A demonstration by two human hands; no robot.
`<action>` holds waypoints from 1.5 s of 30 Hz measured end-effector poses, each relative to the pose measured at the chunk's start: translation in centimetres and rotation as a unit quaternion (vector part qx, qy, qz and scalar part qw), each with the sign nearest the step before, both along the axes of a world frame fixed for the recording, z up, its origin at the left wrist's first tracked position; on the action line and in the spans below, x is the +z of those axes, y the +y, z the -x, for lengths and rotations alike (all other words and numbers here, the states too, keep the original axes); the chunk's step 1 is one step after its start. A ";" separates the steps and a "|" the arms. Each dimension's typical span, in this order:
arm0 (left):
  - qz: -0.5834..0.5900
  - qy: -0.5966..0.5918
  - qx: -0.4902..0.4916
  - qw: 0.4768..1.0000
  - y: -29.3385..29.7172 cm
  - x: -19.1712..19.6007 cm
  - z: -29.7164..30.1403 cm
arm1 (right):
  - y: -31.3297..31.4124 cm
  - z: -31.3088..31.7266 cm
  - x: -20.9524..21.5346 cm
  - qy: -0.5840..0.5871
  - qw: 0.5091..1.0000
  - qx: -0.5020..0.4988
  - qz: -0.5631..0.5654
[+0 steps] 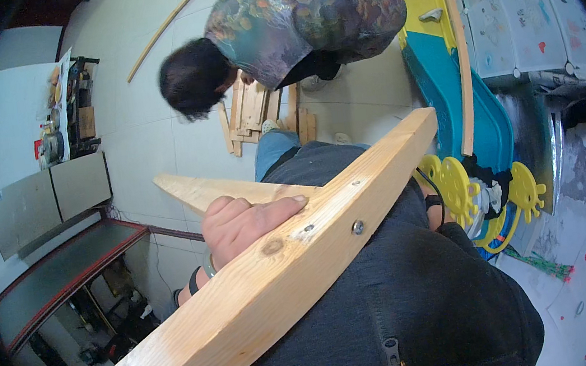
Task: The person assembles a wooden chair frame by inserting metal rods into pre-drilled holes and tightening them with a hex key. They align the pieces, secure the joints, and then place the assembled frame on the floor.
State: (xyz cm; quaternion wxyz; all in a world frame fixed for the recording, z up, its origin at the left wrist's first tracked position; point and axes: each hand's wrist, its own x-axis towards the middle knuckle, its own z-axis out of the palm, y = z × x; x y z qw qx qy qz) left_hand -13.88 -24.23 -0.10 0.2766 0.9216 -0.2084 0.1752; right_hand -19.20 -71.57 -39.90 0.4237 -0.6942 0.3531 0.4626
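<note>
Gripping a wooden frame [269, 287] slanting from eight o'clock to two, the left hand [234, 233] shows curled fingers, the hidden right hand's I can't tell, while a stooping person [304, 23] blocks twelve, a slide [437, 80] two.

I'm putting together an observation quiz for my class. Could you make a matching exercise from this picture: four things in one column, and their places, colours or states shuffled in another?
Column one
1. Left hand
2. Bolt head
3. Slide
4. Zipper pull

Column two
A. Blue-green, with a yellow top
B. On the dark clothing
C. Closed on the wooden frame
D. In a side face of the wooden frame

Right pairs: 1-C, 2-D, 3-A, 4-B
</note>
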 end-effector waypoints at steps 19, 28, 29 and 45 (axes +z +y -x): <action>-0.138 0.269 0.018 0.953 8.6 -1.8 3.8 | 6.6 -8.9 -0.9 -0.083 0.965 0.217 0.120; -0.081 0.352 -0.048 0.931 12.1 -1.6 2.3 | 7.7 -10.1 0.6 -0.033 0.970 0.222 0.095; -0.080 0.357 -0.034 0.930 12.4 -1.8 2.3 | 7.6 -10.1 0.7 -0.043 0.971 0.213 0.099; -0.070 0.413 0.015 0.908 14.5 -4.4 2.1 | 6.2 -8.3 -6.3 -0.034 0.981 0.163 0.103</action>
